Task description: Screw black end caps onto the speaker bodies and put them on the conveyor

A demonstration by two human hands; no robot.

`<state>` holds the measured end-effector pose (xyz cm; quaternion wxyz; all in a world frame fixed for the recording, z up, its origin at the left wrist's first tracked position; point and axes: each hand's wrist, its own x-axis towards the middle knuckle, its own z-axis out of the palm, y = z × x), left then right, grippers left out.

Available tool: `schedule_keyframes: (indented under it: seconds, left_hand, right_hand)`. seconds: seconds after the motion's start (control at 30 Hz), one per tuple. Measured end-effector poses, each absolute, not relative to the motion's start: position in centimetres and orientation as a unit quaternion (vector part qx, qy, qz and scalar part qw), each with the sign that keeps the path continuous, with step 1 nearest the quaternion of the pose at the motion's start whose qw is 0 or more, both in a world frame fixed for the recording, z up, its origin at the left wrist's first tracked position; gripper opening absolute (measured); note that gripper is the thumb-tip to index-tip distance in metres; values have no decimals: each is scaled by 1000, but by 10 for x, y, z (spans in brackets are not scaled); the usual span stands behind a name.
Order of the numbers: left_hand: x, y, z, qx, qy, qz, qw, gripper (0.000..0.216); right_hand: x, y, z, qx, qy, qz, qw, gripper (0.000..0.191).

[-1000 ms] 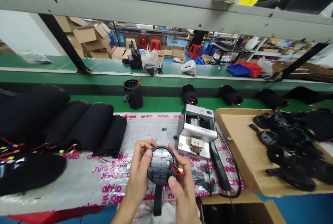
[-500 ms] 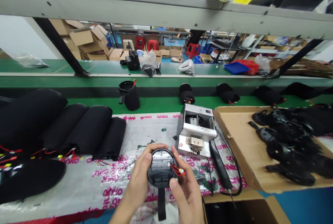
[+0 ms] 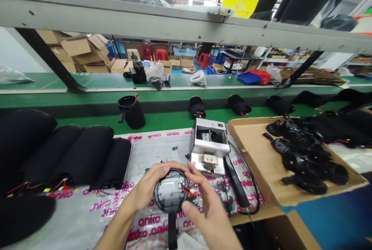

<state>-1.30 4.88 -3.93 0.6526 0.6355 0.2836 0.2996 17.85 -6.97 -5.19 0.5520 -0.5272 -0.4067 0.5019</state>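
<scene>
A round black plastic cap (image 3: 170,192), with a shiny ribbed inner face, is held up between my two hands above the wrapped tabletop. My left hand (image 3: 149,184) curls round its left and upper rim. On the other side, my right hand (image 3: 205,203) grips the right rim, fingers at the top edge and thumb lower down. Thin red wires (image 3: 188,192) with a small pale connector come out of the cap by my right fingers. A black strap (image 3: 172,230) hangs from its bottom edge. The cap's far side is hidden.
A silver machine (image 3: 209,145) and a black-handled tool (image 3: 236,182) lie beyond my right hand. At right, a cardboard tray (image 3: 255,176) holds several black caps. Black fabric-covered cylinders (image 3: 84,157) lie at left. A black cylinder (image 3: 132,112) stands on the green belt.
The view has swung to the right, so the bench things sit further left. Both hands still hold the cap, whose face now catches more light.
</scene>
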Motion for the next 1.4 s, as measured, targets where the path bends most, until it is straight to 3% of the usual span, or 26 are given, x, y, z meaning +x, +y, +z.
schedule_keyframes:
  seconds: [0.07, 0.17, 0.33, 0.5, 0.73, 0.83, 0.93, 1.0, 1.13, 1.23, 1.4]
  left_hand:
    - [-12, 49, -39, 631, 271, 303, 660, 55]
    - [-10, 48, -38, 617, 268, 309, 672, 53]
    - [-5, 47, -35, 615, 252, 292, 688, 56]
    - [1, 48, -35, 596, 229, 298, 709, 55]
    - [1, 44, -35, 597, 249, 303, 700, 55]
    - [0, 42, -36, 589, 257, 301, 705, 57]
    - [-1, 40, -39, 589, 265, 302, 701, 57]
    - [-2, 38, -40, 591, 268, 306, 696, 56]
    - [-1, 36, -38, 588, 276, 310, 694, 58]
    - [0, 36, -35, 589, 277, 312, 692, 58]
    - [2, 36, -31, 602, 268, 323, 679, 57]
  right_hand:
    - [223, -62, -42, -564, -455, 470, 504, 36]
    - [292, -50, -42, -694, -455, 312, 462, 46]
    - [333, -37, -71, -778, -450, 243, 366, 49]
    - [334, -31, -86, -800, -432, 232, 346, 58]
    - [349, -45, -47, -708, -384, 399, 438, 62]
    - [338, -54, -16, -579, -343, 455, 584, 65]
    - [321, -49, 17, -329, -310, 547, 705, 48]
    - [308, -37, 37, -252, -365, 546, 711, 50]
    - [277, -10, 58, -265, -540, 406, 688, 71]
    - [256, 3, 45, -278, -553, 352, 702, 79]
    - [242, 15, 7, -306, -517, 384, 701, 86]
